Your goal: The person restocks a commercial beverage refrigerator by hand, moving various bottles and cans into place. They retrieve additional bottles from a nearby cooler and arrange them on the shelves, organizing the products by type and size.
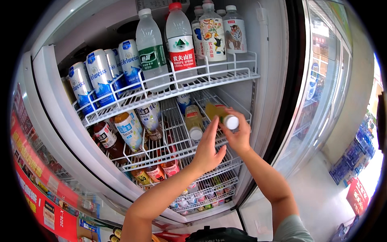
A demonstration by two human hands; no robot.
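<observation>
My right hand (240,133) grips a bottle with a yellow-green body (212,111) near its white cap (232,122). The bottle is tilted, cap towards me, above the right side of the fridge's second wire shelf (187,148). Beside it, my left hand (207,151) has its fingers stretched out and the thumb apart. Its fingertips reach the bottle's side; whether they touch cannot be told. Just left of the hands, a pale yellow bottle with a white cap (193,119) leans on that shelf. A blue and white can (183,101) shows behind it.
Beer cans (99,77) and water bottles (181,45) fill the top shelf (169,95), its wire rail above my hands. Tea bottles (130,130) stand left on the second shelf. Lower shelves hold more drinks (157,174). The fridge's side wall and open glass door (305,90) are at right.
</observation>
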